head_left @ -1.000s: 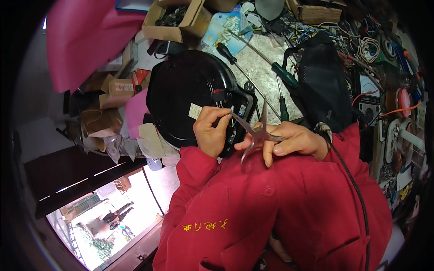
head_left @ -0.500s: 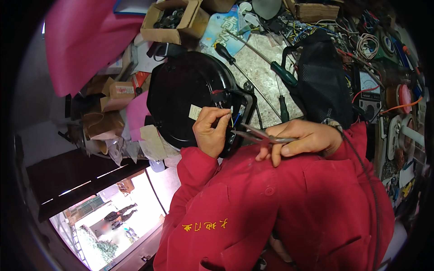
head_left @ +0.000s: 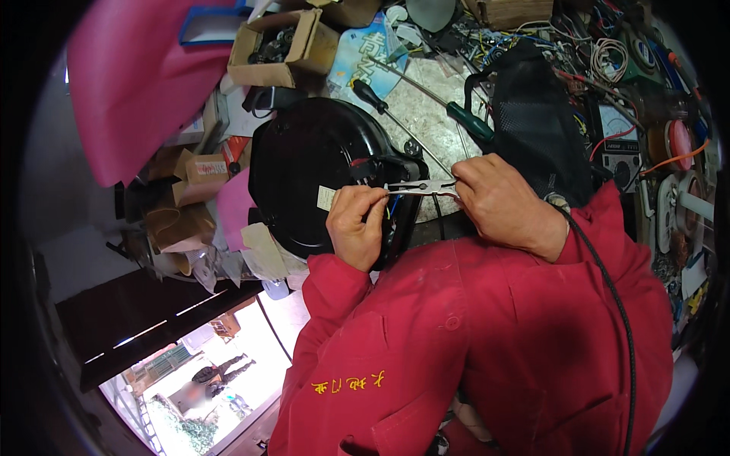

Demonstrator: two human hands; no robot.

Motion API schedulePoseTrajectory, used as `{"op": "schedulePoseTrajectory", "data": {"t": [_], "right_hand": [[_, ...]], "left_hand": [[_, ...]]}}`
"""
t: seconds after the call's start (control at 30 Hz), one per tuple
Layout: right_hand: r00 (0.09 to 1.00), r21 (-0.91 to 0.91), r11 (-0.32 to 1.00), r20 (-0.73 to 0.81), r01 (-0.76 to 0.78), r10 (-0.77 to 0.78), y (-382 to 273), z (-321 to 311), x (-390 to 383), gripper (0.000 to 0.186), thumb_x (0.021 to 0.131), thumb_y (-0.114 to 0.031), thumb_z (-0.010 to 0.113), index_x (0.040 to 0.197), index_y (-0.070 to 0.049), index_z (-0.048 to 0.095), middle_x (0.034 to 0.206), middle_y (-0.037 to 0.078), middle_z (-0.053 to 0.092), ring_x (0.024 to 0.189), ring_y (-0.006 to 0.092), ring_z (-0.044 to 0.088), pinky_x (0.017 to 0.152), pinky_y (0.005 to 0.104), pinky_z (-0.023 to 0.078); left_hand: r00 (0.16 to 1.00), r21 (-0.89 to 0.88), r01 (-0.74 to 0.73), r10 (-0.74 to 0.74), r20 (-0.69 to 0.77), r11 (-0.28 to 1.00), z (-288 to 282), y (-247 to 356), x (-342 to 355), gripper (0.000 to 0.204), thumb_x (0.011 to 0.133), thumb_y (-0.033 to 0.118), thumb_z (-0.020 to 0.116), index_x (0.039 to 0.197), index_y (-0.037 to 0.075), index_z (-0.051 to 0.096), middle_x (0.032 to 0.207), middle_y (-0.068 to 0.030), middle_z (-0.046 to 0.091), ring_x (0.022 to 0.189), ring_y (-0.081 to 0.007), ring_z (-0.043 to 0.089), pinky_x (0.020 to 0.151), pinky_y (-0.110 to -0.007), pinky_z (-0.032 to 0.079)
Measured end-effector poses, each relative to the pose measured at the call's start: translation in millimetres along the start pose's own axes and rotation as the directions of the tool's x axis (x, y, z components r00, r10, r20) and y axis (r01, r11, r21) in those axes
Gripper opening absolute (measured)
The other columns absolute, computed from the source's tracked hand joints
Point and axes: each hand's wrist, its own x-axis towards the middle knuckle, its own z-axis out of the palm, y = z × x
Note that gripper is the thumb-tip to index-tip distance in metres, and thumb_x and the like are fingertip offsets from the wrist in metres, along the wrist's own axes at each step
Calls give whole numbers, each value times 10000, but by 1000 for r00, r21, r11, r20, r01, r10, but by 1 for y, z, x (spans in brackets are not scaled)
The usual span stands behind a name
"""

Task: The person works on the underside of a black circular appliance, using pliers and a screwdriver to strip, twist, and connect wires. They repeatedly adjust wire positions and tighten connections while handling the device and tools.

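A round black appliance body [head_left: 293,171] lies before me, its flat face up, with a pale paper label on it. Thin blue and yellow wires show at its near right edge. There my left hand [head_left: 356,224] pinches a wire between thumb and fingertips; its end is too small to make out clearly. My right hand [head_left: 506,201] is closed around the handles of metal pliers [head_left: 426,187]. The pliers lie level, their jaws pointing left and meeting the fingertips of my left hand. Whether the jaws touch the wire is hard to tell.
Behind the appliance lie a black-handled screwdriver [head_left: 369,96] and a green-handled screwdriver [head_left: 470,120]. A black mesh bag [head_left: 536,125] sits right of them. Tangled wires and a multimeter [head_left: 620,152] fill the far right. An open cardboard box [head_left: 281,49] stands at the back left.
My right hand has raised the pliers and turned them level, bringing the jaws to my left fingertips. My left hand keeps its pinch. The view has shifted slightly.
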Motion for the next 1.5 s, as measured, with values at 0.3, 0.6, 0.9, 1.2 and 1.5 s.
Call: {"op": "schedulePoseTrajectory", "data": {"t": [0.3, 0.6, 0.9, 1.2, 1.5], "right_hand": [[994, -98, 991, 73, 87, -80, 1, -8, 5, 134, 922, -142, 637, 886, -30, 702, 1015, 60, 582, 964, 225, 562, 853, 356, 447], [983, -167, 968, 36, 185, -182, 1, -11, 6, 180, 849, -182, 659, 779, -62, 773, 1012, 21, 578, 991, 188, 547, 818, 329, 442], [972, -232, 943, 67, 237, -227, -4, -20, 8, 181, 822, -201, 668, 759, -69, 773, 971, 27, 572, 976, 197, 539, 791, 326, 427], [977, -321, 922, 80, 214, -199, -14, -22, 6, 194, 830, -219, 669, 724, -78, 749, 907, 27, 545, 920, 195, 529, 726, 328, 412], [975, -335, 915, 95, 223, -203, -14, -21, 4, 196, 827, -218, 672, 712, -72, 736, 885, 34, 526, 869, 198, 519, 685, 324, 405]], "left_hand": [[999, 14, 2, -3, 38, 1000, -2, 4, 2, 122, 845, -15, 768, 946, 53, 782, 862, -72, 674, 797, -253, 612, 708, -352, 488], [998, 42, -27, 25, 54, 999, -5, 5, 5, 118, 823, -7, 787, 922, 56, 795, 852, -58, 702, 787, -244, 596, 706, -352, 481], [995, 74, -56, 50, 85, 996, -7, 6, 7, 113, 829, 2, 793, 925, 60, 797, 862, -60, 707, 799, -249, 599, 711, -351, 487], [995, 107, -69, 61, 76, 992, -7, 8, 6, 118, 824, 2, 802, 927, 59, 795, 865, -65, 707, 809, -257, 619, 721, -358, 502], [994, 111, -92, 85, 70, 989, -5, 8, 6, 136, 814, -3, 813, 932, 62, 795, 869, -66, 715, 815, -256, 632, 725, -357, 512]]}}
